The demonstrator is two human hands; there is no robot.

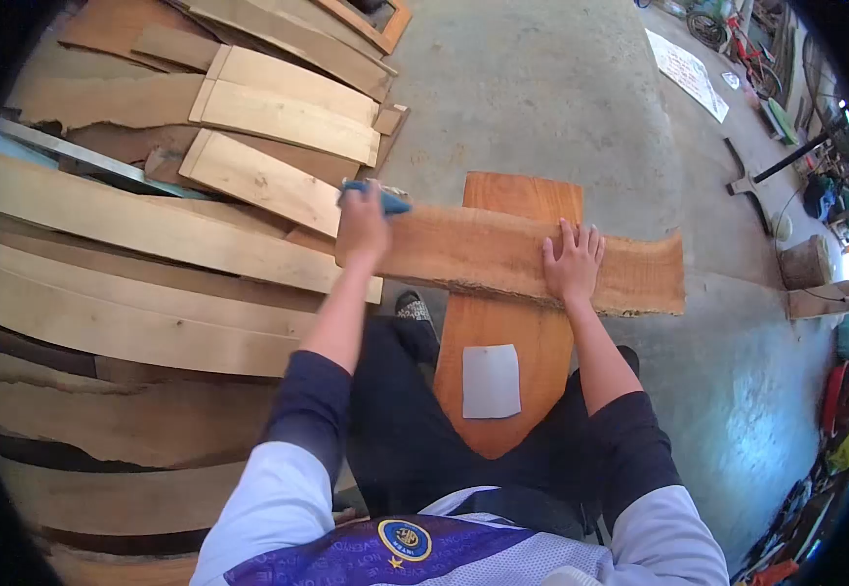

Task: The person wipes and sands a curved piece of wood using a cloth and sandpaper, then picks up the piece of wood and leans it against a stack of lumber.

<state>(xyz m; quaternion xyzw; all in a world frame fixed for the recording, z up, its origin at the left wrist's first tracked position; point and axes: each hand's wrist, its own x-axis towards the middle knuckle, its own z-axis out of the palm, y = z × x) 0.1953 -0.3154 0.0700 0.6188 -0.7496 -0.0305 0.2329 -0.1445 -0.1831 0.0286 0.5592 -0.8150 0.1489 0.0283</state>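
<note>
A long live-edge board (483,249) lies crosswise over a smoother reddish board (507,342), which runs lengthwise between my knees. At the crosswise board's left end my left hand (364,230) is closed around a blue tool (385,198), slightly blurred. My right hand (575,262) rests flat on the board's top, right of its middle, with the fingers spread. A pale rectangular sheet (491,382) lies on the reddish board, nearer to my body.
Many planks (151,313) lie side by side on the left. A paper sign (686,73) is on the concrete floor at the upper right. Farther right are a metal stand (751,186), a bicycle (751,59) and assorted clutter along the edge.
</note>
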